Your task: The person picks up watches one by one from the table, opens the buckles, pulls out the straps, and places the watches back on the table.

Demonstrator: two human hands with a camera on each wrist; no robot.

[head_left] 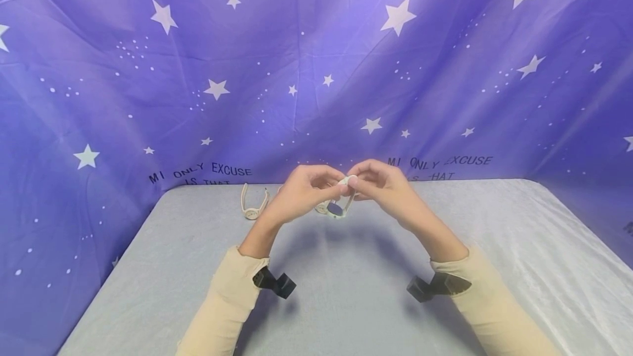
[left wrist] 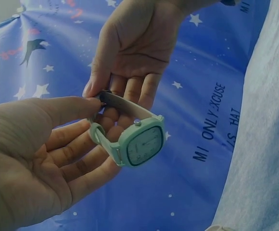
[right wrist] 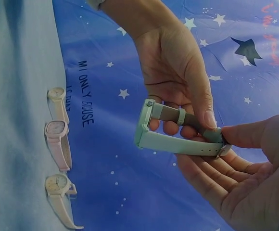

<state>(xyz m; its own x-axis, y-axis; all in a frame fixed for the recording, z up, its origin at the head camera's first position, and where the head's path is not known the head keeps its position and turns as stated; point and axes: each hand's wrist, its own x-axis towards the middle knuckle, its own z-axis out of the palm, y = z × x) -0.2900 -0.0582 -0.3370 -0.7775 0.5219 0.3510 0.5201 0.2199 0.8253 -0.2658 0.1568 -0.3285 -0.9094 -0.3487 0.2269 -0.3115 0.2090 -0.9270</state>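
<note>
A mint-green wristwatch (head_left: 336,211) with a rounded-square case (left wrist: 145,146) is held up between both hands over the table. My left hand (head_left: 304,194) pinches one strap piece near its end, thumb on top. The right hand (head_left: 390,188) pinches the other end at the buckle (right wrist: 222,150), its thumb almost meeting the left thumb. Both strap pieces meet there, so the watch forms a loop with the case hanging lowest. A row of holes shows along the outer strap (right wrist: 178,144), and a keeper loop (right wrist: 181,117) sits on the other piece.
Beyond the hands, three more watches stand along the far table edge: a cream round one (right wrist: 57,184), a pink square one (right wrist: 57,128) and a small beige one (right wrist: 57,94). Grey cloth covers the table (head_left: 341,301). A purple star-printed curtain (head_left: 296,59) hangs behind.
</note>
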